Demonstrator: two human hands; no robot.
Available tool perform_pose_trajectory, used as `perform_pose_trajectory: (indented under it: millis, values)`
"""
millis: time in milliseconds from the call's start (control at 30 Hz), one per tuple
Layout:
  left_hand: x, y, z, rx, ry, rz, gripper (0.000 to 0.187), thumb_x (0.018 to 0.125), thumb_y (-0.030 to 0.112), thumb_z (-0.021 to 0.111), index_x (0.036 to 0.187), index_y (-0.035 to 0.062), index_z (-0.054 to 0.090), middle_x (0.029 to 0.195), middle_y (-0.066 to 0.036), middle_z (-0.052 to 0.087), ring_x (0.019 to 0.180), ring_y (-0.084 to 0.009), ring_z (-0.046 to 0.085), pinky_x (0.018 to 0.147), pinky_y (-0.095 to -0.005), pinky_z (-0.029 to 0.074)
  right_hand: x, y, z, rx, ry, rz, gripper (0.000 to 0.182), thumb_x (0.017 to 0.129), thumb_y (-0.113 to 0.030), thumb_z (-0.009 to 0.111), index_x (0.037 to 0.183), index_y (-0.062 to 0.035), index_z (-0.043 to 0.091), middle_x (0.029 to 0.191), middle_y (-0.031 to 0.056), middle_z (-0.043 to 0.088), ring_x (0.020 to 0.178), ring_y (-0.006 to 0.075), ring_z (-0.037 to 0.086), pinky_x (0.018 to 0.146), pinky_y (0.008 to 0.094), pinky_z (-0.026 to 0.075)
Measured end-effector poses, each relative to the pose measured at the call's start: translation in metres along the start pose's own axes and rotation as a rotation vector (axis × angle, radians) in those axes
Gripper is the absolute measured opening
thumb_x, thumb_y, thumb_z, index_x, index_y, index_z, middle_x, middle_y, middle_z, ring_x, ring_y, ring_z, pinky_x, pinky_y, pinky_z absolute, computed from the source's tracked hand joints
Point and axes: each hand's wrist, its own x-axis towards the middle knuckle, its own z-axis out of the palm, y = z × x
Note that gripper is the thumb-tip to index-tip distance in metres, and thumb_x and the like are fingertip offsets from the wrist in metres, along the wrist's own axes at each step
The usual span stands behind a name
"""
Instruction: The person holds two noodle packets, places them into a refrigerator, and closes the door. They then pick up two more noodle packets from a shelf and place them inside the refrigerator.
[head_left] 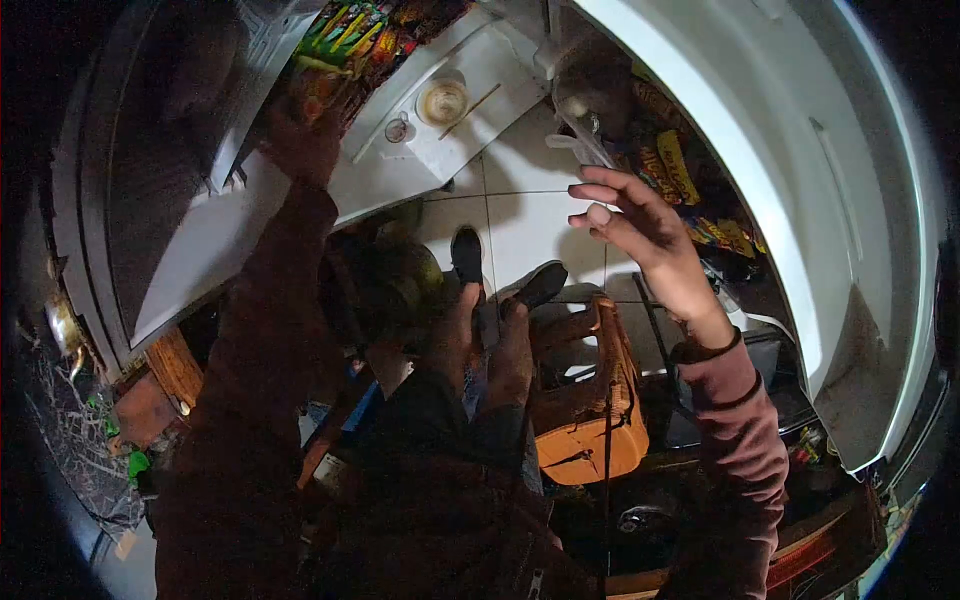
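Note:
My left hand (303, 150) is in deep shadow at the upper left, beside a pile of colourful packets (345, 40). Its fingers are too dark to show whether they grip anything. My right hand (640, 232) is raised over the tiled floor, fingers apart and slightly bent, with nothing in it. Beyond its fingertips is a clear, pale object (580, 140) whose kind I cannot make out. On a white surface (425, 165) between the hands stand a round pale container (442, 102) and a small clear cup (398, 130). A thin stick (470, 112) lies beside them.
A large white panel (790, 150) curves along the right, with snack packets (668, 170) by its inner edge. An orange-brown bag (595, 445) stands below my right hand. My black shoes (467, 256) are on white floor tiles (520, 225). Dark clutter surrounds my legs.

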Motion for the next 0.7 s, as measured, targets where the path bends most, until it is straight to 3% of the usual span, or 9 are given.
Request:
perform_pose_trajectory:
  millis: [133, 233, 300, 333, 400, 433, 500, 533, 700]
  values:
    - [0.021, -0.035, 0.001, 0.221, -0.057, -0.075, 0.064, 0.078, 0.05, 0.073, 0.121, 0.0044, 0.062, 0.118, -0.021, 0.062, 0.107, -0.0363, 0.061, 0.094, -0.0451, 0.046, 0.0, -0.004, -0.003, 0.009, -0.007, -0.016, 0.047, 0.092, -0.018, 0.067, 0.133, -0.0045, 0.049, 0.124, 0.0081, 0.059, 0.108, 0.013, 0.057, 0.096, 0.0268, 0.043]
    - [0.03, -0.06, 0.01, 0.337, 0.018, -0.07, 0.065, 0.08, 0.057, 0.067, 0.119, 0.0054, 0.064, 0.115, -0.02, 0.064, 0.104, -0.0363, 0.063, 0.093, -0.0461, 0.047, -0.002, -0.014, 0.0, 0.027, -0.009, 0.012, 0.046, 0.093, -0.016, 0.065, 0.135, -0.0048, 0.048, 0.124, 0.0069, 0.059, 0.108, 0.0126, 0.057, 0.097, 0.0268, 0.042]
    - [0.036, -0.071, 0.013, 0.314, -0.208, -0.084, 0.068, 0.083, 0.06, 0.06, 0.125, 0.0071, 0.06, 0.125, -0.019, 0.06, 0.113, -0.0341, 0.059, 0.099, -0.0451, 0.043, -0.003, -0.019, 0.002, 0.015, -0.029, 0.029, 0.046, 0.094, -0.017, 0.062, 0.136, -0.0054, 0.046, 0.125, 0.0061, 0.059, 0.109, 0.0124, 0.057, 0.097, 0.0268, 0.042]
    - [0.041, -0.082, 0.02, 0.312, -0.209, -0.086, 0.068, 0.083, 0.06, 0.06, 0.125, 0.0071, 0.06, 0.125, -0.019, 0.06, 0.113, -0.0341, 0.059, 0.099, -0.0451, 0.043, -0.003, -0.018, 0.001, 0.012, -0.029, 0.031, 0.046, 0.094, -0.017, 0.062, 0.136, -0.0054, 0.046, 0.125, 0.0061, 0.059, 0.109, 0.0124, 0.057, 0.097, 0.0268, 0.042]
    - [0.051, -0.104, 0.041, 0.399, -0.435, -0.357, 0.061, 0.086, 0.054, 0.059, 0.13, 0.0124, 0.059, 0.13, -0.017, 0.059, 0.119, -0.0341, 0.056, 0.103, -0.0434, 0.041, -0.002, -0.015, 0.0, -0.02, -0.066, 0.021, 0.045, 0.095, -0.019, 0.061, 0.137, -0.006, 0.046, 0.125, 0.0058, 0.059, 0.109, 0.0131, 0.056, 0.098, 0.0281, 0.042]
    - [0.053, -0.116, 0.051, 0.397, -0.435, -0.361, 0.061, 0.086, 0.054, 0.059, 0.13, 0.0124, 0.059, 0.13, -0.017, 0.059, 0.119, -0.0341, 0.056, 0.103, -0.0434, 0.041, -0.002, -0.014, 0.0, -0.024, -0.067, 0.022, 0.045, 0.095, -0.019, 0.061, 0.137, -0.006, 0.046, 0.125, 0.0058, 0.059, 0.109, 0.0131, 0.056, 0.098, 0.0281, 0.042]
    - [0.057, -0.139, 0.072, 0.105, -0.11, 0.032, 0.061, 0.088, 0.057, 0.054, 0.13, 0.0132, 0.06, 0.125, -0.017, 0.063, 0.113, -0.0343, 0.06, 0.1, -0.0438, 0.044, -0.002, -0.013, 0.001, -0.088, -0.108, 0.012, 0.048, 0.098, -0.023, 0.056, 0.14, -0.0031, 0.042, 0.128, 0.0107, 0.057, 0.109, 0.0184, 0.06, 0.098, 0.0324, 0.044]
    - [0.064, -0.142, 0.076, 0.103, -0.11, 0.029, 0.061, 0.088, 0.057, 0.054, 0.13, 0.0132, 0.06, 0.125, -0.017, 0.063, 0.113, -0.0343, 0.06, 0.1, -0.0438, 0.044, -0.002, -0.013, 0.001, -0.092, -0.108, 0.013, 0.048, 0.098, -0.023, 0.056, 0.14, -0.0031, 0.042, 0.128, 0.0107, 0.057, 0.109, 0.0184, 0.06, 0.098, 0.0324, 0.044]
    - [0.099, -0.144, 0.09, 0.016, -0.695, -0.156, 0.06, 0.088, 0.032, 0.059, 0.144, 0.0149, 0.044, 0.148, -0.017, 0.041, 0.136, -0.0339, 0.038, 0.114, -0.0473, 0.025, -0.004, -0.016, 0.002, -0.154, -0.092, 0.055, 0.047, 0.097, -0.021, 0.058, 0.138, -0.0036, 0.044, 0.129, 0.0111, 0.056, 0.112, 0.0192, 0.058, 0.099, 0.0336, 0.044]
